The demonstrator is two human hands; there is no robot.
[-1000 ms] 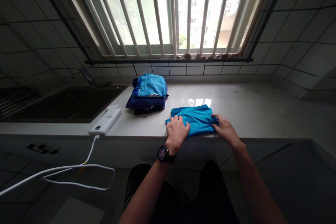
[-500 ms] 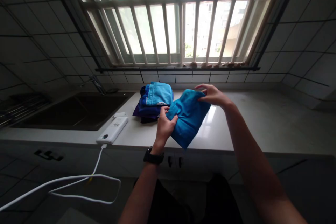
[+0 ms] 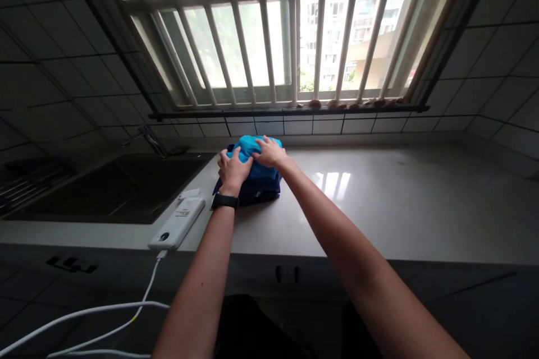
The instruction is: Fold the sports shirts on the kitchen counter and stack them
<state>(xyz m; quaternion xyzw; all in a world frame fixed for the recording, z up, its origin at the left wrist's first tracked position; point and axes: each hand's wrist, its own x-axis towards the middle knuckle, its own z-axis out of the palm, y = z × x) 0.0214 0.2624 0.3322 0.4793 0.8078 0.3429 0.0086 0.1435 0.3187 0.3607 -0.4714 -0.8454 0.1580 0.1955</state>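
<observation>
Barred window over white-tiled wall, pale polished stone countertop across the view, dark inset sink at its left. White rectangular power bank sits on the counter near the sink edge, white charging cable dropping off the front. Stack of folded blue fabric garments lies ahead of both arms, towards the back wall, turquoise piece on top. Long axis seems to run along the counter edge; hands hide part of it. Left hand and right hand rest open and palm-down on the stack, just beside each other, not clamped. Left is nearer the power bank. Black wristwatch on left wrist.
</observation>
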